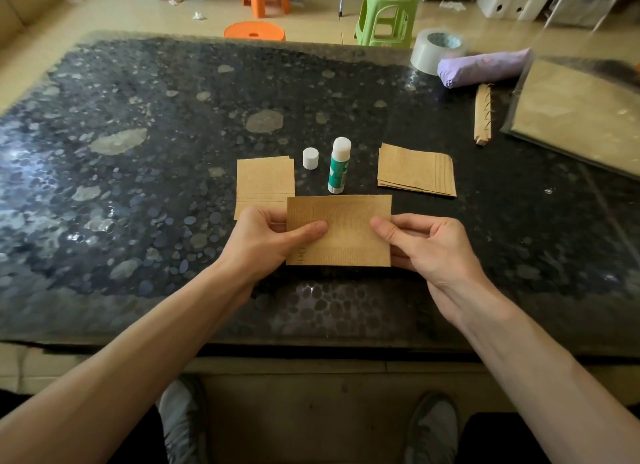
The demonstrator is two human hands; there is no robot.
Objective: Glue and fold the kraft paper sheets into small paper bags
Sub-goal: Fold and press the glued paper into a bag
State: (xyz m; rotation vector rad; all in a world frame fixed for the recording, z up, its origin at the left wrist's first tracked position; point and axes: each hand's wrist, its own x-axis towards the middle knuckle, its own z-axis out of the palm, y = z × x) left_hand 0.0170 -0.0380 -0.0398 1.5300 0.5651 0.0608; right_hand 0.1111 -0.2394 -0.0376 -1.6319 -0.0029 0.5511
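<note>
Kraft sheet (346,221) pinched by left hand (266,247) and right hand (429,252); glue stick (339,169) stands uncapped.

You have one glue stick (339,167), one loose cap (310,158), one tape roll (437,49), one kraft sheet (339,229), two kraft stacks (415,170) and three stools (386,11).

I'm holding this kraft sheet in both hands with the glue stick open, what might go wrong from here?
The uncapped glue stick stands upright just beyond the kraft sheet; lifting or turning the sheet could tip it over. Its cap sits apart on the table, so the glue may dry out.
</note>
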